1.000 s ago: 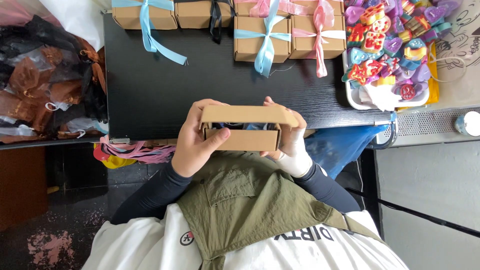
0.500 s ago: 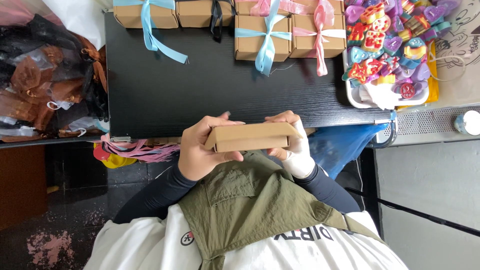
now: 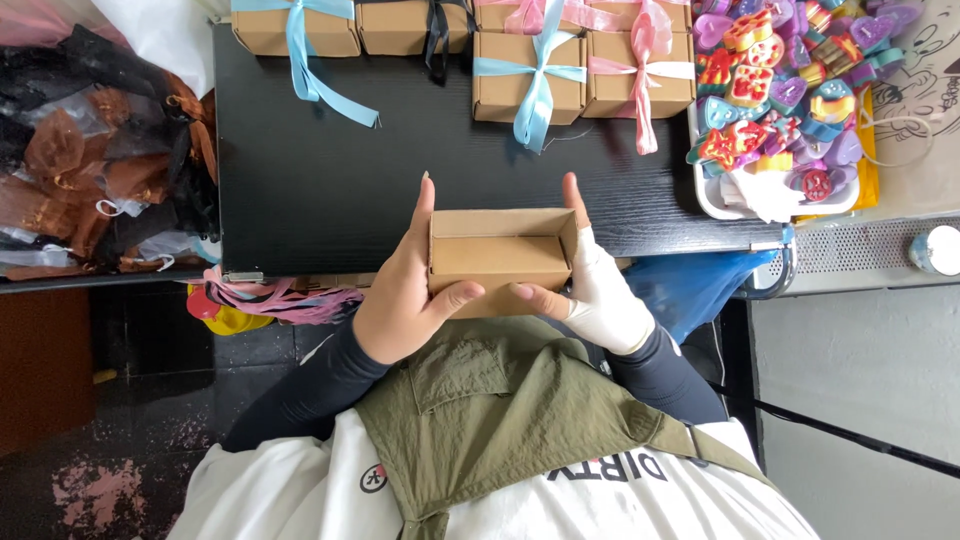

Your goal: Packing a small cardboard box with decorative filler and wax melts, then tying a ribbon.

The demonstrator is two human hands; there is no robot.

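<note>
A small open brown cardboard box (image 3: pixel 500 262) is held between both hands just above the near edge of the black table (image 3: pixel 320 190). My left hand (image 3: pixel 405 295) grips its left side, with the thumb on the front wall and a finger up along the side. My right hand (image 3: pixel 590 290), in a white fingerless glove, grips the right side the same way. The box's open top faces the camera and it looks empty inside.
Several closed brown boxes tied with blue (image 3: pixel 530 85), pink (image 3: pixel 640 70) and black (image 3: pixel 432 30) ribbons line the table's far edge. A white tray (image 3: pixel 715 200) of colourful shaped pieces sits at right. Brown bags in plastic (image 3: pixel 90 190) lie at left; ribbons (image 3: pixel 265 300) hang below.
The box was tilted with its side towards the camera; it now sits turned so its open top faces up, slightly farther over the table. Both hands stayed on its sides.
</note>
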